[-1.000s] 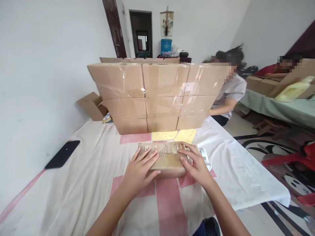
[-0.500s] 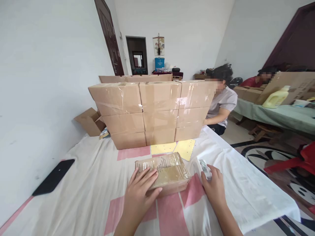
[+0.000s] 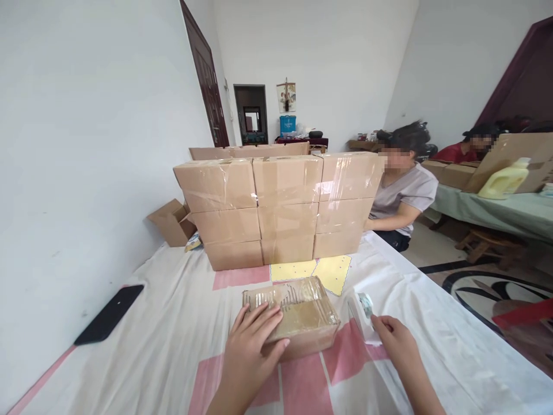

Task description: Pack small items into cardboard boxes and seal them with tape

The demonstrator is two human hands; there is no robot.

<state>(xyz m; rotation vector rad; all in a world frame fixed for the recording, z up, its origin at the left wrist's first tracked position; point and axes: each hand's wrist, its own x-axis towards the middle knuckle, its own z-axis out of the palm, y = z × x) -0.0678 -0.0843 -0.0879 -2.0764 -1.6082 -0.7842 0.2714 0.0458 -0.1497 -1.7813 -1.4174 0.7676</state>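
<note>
A small cardboard box [image 3: 305, 314], wrapped in shiny clear tape, lies on the cloth in front of me. My left hand [image 3: 257, 340] rests on its left part, fingers stretched over the top and thumb along the front edge. To the right of the box is a small white holder [image 3: 365, 320] with what looks like a roll of clear tape in it. Thumb and forefinger of my right hand [image 3: 395, 337] are pinched together at the holder's right side. Whatever sits between those fingertips is too small to make out.
Behind the box stands a taped stack of cardboard boxes [image 3: 285, 210]. An open carton [image 3: 173, 222] is at its left, and a black phone-like slab [image 3: 110, 314] lies near the wall. A person [image 3: 406, 190] sits behind the stack's right end. A yellow jug [image 3: 503, 180] stands on another table.
My right hand has gone from a grasp around the white holder to a fingertip pinch at its right side. The left hand stays on the box. The view has shifted slightly.
</note>
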